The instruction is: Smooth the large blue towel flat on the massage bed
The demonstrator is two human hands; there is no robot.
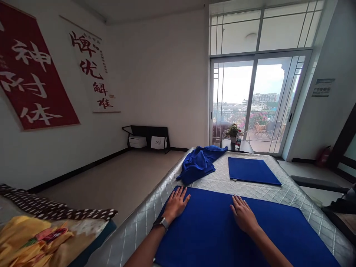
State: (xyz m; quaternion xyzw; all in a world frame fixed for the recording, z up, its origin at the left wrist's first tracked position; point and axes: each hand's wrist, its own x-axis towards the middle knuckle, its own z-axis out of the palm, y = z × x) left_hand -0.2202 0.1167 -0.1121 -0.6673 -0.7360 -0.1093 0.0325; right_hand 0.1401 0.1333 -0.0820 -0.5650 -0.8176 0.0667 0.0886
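A large blue cloth lies spread flat across the near part of a silver quilted table cover. My left hand rests palm down near its far left corner, fingers stretched out. Further right, my right hand also lies flat on the cloth close to its far edge, fingers extended. Neither hand grips anything. Beyond them a crumpled blue cloth sits at the far left of the surface. To its right is a smaller blue cloth folded into a flat rectangle.
Patterned bedding with a yellow cloth is at the lower left. Behind the far edge stands a small dark table with a potted plant and a bottle. A grey bench is on the right.
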